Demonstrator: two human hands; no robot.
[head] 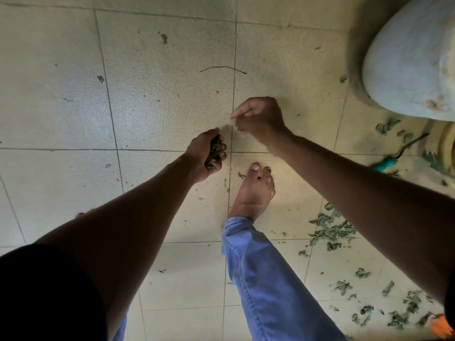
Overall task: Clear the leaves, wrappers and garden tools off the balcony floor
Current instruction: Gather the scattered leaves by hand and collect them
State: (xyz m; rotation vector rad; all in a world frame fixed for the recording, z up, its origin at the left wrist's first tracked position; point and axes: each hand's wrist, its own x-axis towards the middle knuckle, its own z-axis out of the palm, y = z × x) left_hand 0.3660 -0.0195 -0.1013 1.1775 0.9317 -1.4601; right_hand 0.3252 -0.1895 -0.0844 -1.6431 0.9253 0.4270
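- Beige tiled floor (61, 70), seen from above; person stands barefoot, foot (253, 190) on a grout line, blue trouser leg (270, 279) below it.
- Left hand (209, 153) is curled tight round a wad of leaves (214, 153), green showing between the fingers; looks close to full.
- Right hand (258, 116) is loosely curled with thumb and fingertips pinched together, just above the floor. Cannot tell if there is a leaf scrap in the pinch; too small and blurred.
- Most leaves left on the floor: main pile (332, 231) to the right of the foot, more scattered bits (364, 273) lower right, a few flecks on the left tiles.
- Twig (222, 68) lies beyond the hands, across a grout line.
- Blue-handled tool (386, 163) on the floor at the right edge, near the grey pot (413, 57); blurred, type unclear.
- Orange thing (440, 323) in the bottom right corner, cut off; may be a wrapper, cannot say.
- Step in hand, as I judge it: hand-picking leaf scraps and passing them into the left fist.
- To do it well: keep the left fist turned up so nothing drops, and empty it before stuffing in more.
- Better to sweep the pile together with a flat palm and scoop it than pinch piece by piece.
- Risk: crumbly dry bits break up and scatter, and the foot may tread them in.
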